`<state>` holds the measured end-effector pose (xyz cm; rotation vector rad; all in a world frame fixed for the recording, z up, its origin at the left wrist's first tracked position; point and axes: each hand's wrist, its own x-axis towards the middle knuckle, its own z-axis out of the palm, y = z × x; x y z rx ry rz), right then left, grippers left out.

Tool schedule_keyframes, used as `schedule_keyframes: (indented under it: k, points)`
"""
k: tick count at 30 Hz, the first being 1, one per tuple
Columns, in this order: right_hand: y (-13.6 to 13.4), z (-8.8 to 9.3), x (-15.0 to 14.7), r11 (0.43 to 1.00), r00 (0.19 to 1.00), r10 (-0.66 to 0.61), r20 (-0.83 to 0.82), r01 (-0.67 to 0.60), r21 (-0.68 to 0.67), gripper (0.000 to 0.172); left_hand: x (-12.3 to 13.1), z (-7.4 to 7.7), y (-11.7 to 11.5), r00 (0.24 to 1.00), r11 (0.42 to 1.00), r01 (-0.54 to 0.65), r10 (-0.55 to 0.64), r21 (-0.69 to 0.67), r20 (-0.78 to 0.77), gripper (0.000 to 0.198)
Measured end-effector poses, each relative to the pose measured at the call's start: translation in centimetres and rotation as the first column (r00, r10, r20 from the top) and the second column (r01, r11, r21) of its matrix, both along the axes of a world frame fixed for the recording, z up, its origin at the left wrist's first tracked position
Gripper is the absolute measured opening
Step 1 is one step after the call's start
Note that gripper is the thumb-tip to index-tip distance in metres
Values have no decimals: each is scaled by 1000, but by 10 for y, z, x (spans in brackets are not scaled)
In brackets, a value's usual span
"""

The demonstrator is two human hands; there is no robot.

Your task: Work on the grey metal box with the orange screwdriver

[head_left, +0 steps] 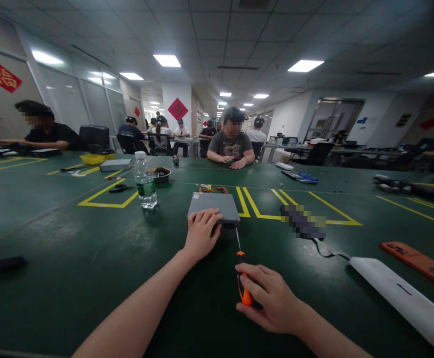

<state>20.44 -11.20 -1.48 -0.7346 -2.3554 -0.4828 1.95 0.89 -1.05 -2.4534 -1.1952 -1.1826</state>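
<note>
A grey metal computer power supply (215,203) lies flat on the green table, with coloured cables at its far side. My left hand (202,232) grips its near left part, fingers over the top and thumb by the front face. An orange and black screwdriver (241,254) is in my right hand (267,296), its handle pinched between thumb and fingers. The thin shaft points away from me, and its tip meets the box's near right corner. Whether the tip sits in a screw is too small to tell.
Left of the box stands a water bottle (145,181), with a metal bowl (160,174) of small parts behind it. On the right lie a white power bank (399,288), a cable and an orange phone (420,263). A person (232,141) sits across the table (90,278).
</note>
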Motion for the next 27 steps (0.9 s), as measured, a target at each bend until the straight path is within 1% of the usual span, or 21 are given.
schedule_keyframes:
  k: [3,6,8,11,15,17,19,21,24,27]
  points:
    - [-1,3,0,1000,1000,-10,-4,10,-2,31,0,1,0,1000,1000,3,-3,-9,-1,24]
    - [-4,8,1,1000,998,-7,69,8,-14,30,0,1,0,1000,1000,2,-2,-15,1,23]
    - [-6,11,2,1000,997,4,82,-2,-24,30,0,1,0,1000,1000,0,1,-15,3,23]
    - [-7,10,4,999,1000,9,30,-8,-34,28,0,0,0,1000,1000,-5,5,-11,4,23]
    - [-4,2,8,1000,997,14,-75,-16,-23,29,0,0,0,1000,1000,-13,13,-5,2,23]
    - [-4,-2,11,999,990,3,-139,-9,-42,30,0,0,0,1000,1000,-15,15,-5,-1,23]
    - [-4,-4,14,996,991,2,-136,-14,-86,34,0,1,-1,1000,1000,-16,16,-7,-4,23]
    - [-4,-3,14,994,996,8,-92,-18,-108,34,0,1,-1,1000,1000,-17,17,-6,-4,23]
    - [-3,0,11,998,999,24,-31,-25,-53,31,1,1,-1,1000,1000,-18,18,-9,-3,23]
    - [-1,0,8,999,999,26,-39,-25,22,29,0,1,-1,1000,1000,-14,14,-15,-1,24]
